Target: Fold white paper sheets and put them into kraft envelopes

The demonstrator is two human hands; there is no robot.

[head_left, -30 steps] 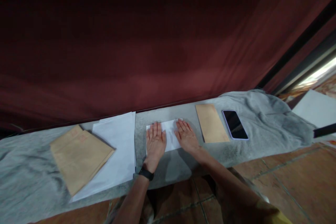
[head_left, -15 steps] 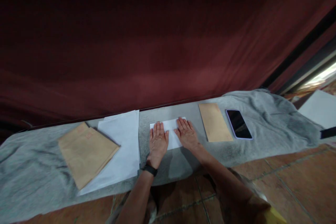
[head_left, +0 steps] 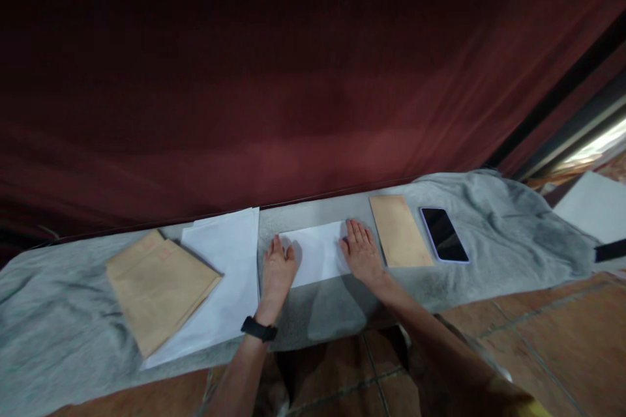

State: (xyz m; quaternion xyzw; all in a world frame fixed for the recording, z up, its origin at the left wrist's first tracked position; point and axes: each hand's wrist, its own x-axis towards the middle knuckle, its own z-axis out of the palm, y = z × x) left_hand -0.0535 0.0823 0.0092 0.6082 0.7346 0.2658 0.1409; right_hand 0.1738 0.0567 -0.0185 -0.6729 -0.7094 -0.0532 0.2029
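A folded sheet of white paper [head_left: 315, 253] lies flat in the middle of the cloth-covered bench. At its left edge is my left hand [head_left: 278, 268], thumb and fingers apart, wearing a black wristband. My right hand [head_left: 362, 253] rests palm down at the paper's right end, its fingers stretched out. Just right of that hand lies a brown envelope [head_left: 402, 231]. A stack of larger white sheets [head_left: 229, 254] sits to the left of my left hand.
Brown envelopes [head_left: 161, 293] overlap the white stack on the left. A phone [head_left: 444, 234] in a pale purple case lies on the grey cloth [head_left: 523, 247]. Behind the bench rises a dark red surface [head_left: 313, 111]. A white sheet-like object [head_left: 594, 205] shows at far right.
My hands have moved apart, the left one to the paper's left edge and the right one to its right end. More of the paper's middle is now uncovered.
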